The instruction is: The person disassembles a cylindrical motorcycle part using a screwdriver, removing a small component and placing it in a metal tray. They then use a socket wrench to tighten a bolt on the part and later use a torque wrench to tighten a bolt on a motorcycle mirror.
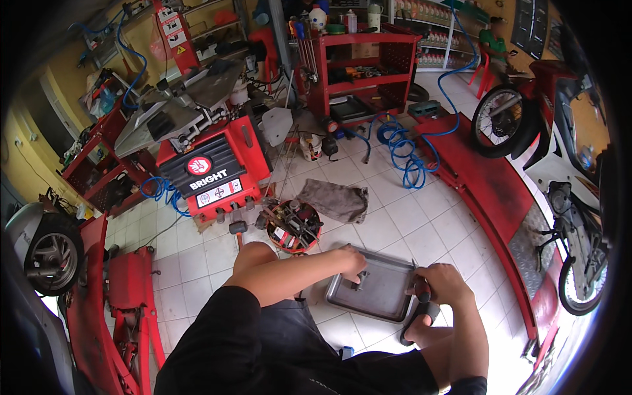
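Small metal part (359, 279) sits at my left fingers (356, 261), pinched, over left side of grey tray (380, 304); can't tell if it touches the tray bottom. My right fingers (440, 279) are wrapped round a red-and-black handled tool (422, 288) by the tray's right edge. Sandal (429, 311) just nearer me than right fingers. Ahead-left of left fingers: tub of tools (294, 226), then mallet (238, 229) farther left. Grey cloth (334, 200) straight ahead on tiled floor (401, 220). Red lift platform (484, 168) well off, ahead-right of right fingers.
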The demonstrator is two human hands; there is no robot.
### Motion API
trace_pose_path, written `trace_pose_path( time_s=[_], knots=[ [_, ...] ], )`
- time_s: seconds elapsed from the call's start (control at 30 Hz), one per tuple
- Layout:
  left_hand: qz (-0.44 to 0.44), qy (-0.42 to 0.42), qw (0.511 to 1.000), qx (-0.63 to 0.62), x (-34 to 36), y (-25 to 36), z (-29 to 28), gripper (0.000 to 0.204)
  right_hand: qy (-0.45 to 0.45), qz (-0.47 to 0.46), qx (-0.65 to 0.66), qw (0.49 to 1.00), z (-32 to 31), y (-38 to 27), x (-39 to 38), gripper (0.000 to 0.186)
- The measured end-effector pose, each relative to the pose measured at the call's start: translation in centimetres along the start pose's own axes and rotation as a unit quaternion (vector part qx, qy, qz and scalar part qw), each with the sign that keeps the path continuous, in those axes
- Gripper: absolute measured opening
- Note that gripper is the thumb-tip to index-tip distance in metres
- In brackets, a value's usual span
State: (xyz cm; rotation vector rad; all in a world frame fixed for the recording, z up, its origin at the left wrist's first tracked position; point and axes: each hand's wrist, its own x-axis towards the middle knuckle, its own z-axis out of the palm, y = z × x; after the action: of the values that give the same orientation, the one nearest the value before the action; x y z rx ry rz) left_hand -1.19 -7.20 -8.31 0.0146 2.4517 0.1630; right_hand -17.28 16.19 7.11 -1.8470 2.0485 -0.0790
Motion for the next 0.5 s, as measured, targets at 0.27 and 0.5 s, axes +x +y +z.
trace_pose_path(
  time_s=[0.27,0.5],
  knots=[
    [0.062,0.080,0.995,-0.006,0.0,-0.4,0.3,0.052,0.196,-0.032,0.034,0.979,0.2,0.6,0.9,0.034],
    [0.056,0.041,0.997,0.028,-0.5,0.2,-0.5,0.064,0.056,-0.037,-0.010,0.998,0.3,0.9,0.6,0.033]
  ],
)
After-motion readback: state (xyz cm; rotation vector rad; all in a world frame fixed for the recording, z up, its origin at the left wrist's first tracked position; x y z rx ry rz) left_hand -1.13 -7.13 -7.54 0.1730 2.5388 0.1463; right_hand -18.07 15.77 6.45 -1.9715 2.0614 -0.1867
